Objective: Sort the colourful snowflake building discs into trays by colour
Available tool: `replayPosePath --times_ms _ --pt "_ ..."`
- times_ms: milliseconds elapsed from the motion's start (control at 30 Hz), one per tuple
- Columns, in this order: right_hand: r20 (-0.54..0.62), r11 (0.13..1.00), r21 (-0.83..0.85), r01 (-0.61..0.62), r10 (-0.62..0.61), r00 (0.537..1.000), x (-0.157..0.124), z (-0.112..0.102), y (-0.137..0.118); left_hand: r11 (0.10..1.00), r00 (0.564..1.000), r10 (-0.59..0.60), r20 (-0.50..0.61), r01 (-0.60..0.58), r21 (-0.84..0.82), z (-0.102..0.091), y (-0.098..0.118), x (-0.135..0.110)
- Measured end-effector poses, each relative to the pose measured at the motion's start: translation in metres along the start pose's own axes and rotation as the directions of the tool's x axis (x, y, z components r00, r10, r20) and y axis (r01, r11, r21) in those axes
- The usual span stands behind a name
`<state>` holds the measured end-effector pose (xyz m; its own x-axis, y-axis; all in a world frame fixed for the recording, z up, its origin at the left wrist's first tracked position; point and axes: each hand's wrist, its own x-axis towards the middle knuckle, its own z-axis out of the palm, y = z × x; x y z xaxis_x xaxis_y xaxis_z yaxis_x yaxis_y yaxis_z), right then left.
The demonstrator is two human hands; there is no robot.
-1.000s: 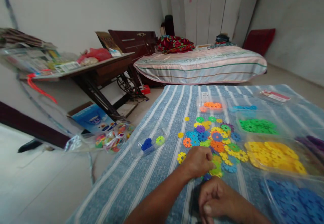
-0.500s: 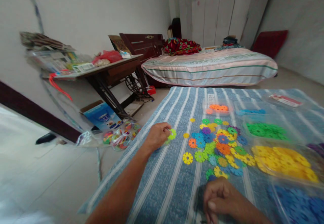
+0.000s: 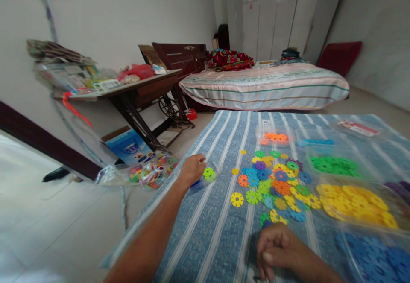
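Note:
My left hand (image 3: pixel 193 168), its fingers curled together, is over a small clear container (image 3: pixel 218 168) on the striped cloth. Just below the fingertips is a bright yellow-green notched plastic disc (image 3: pixel 208 172); I cannot tell whether the fingers touch it. A paler green disc and something blue show in the container. My right hand (image 3: pixel 277 246) lies loosely closed near the cloth's front edge, and whatever is inside it, if anything, is hidden. Beyond it spreads a loose pile of mixed-colour notched discs (image 3: pixel 282 187), with a yellow disc (image 3: pixel 237 199) at its left.
Clear boxes along the right hold sorted discs: orange (image 3: pixel 276 137), light blue (image 3: pixel 317 142), green (image 3: pixel 335 166), yellow (image 3: pixel 355 202) and dark blue (image 3: pixel 373 253). A clear lid (image 3: pixel 358 128) lies at the back right. Left are a sewing-machine table (image 3: pixel 141 87) and a bag of colourful pieces (image 3: pixel 156 173).
My left hand has moved a little to the left, and the yellow-green disc by its fingertips has shifted left and slightly down, over the container. My right hand has hardly moved.

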<state>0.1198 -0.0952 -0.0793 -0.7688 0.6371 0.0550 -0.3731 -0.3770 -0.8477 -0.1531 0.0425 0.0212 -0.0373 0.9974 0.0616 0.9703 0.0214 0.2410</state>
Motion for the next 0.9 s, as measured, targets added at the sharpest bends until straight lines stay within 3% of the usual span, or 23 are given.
replayPosePath --times_ms 200,333,400,500,600,700,800,900 --pt "-0.036 1.0 -0.009 -0.008 0.007 0.999 0.0 0.004 -0.003 0.96 0.967 0.24 0.083 -0.224 -0.168 -0.011 0.032 -0.034" --pt "-0.091 0.999 -0.041 0.012 -0.016 0.996 0.0 0.006 -0.005 0.933 0.929 0.341 0.147 -0.315 -0.175 -0.003 0.051 -0.056" --pt "-0.125 0.994 -0.109 0.02 -0.033 0.992 0.0 0.006 -0.006 0.919 0.902 0.383 0.2 -0.349 -0.184 0.005 0.057 -0.066" --pt "-0.208 0.936 -0.351 0.029 -0.108 0.972 0.0 0.01 -0.006 0.909 0.878 0.413 0.243 -0.384 -0.16 0.018 0.061 -0.075" --pt "-0.275 0.749 -0.662 0.025 -0.274 0.922 -0.002 0.017 -0.005 0.913 0.883 0.407 0.232 -0.394 -0.101 0.031 0.063 -0.078" --pt "-0.228 0.447 -0.894 0.016 -0.485 0.845 -0.003 0.021 -0.006 0.916 0.896 0.4 0.194 -0.385 -0.112 0.041 0.066 -0.073" --pt "-0.115 0.115 -0.992 -0.051 -0.667 0.736 -0.003 0.014 -0.012 0.92 0.914 0.383 0.133 -0.365 -0.144 0.05 0.072 -0.065" --pt "-0.108 -0.133 -0.945 -0.299 -0.736 0.669 0.001 -0.004 -0.021 0.912 0.917 0.392 0.07 -0.377 -0.163 0.06 0.079 -0.056"
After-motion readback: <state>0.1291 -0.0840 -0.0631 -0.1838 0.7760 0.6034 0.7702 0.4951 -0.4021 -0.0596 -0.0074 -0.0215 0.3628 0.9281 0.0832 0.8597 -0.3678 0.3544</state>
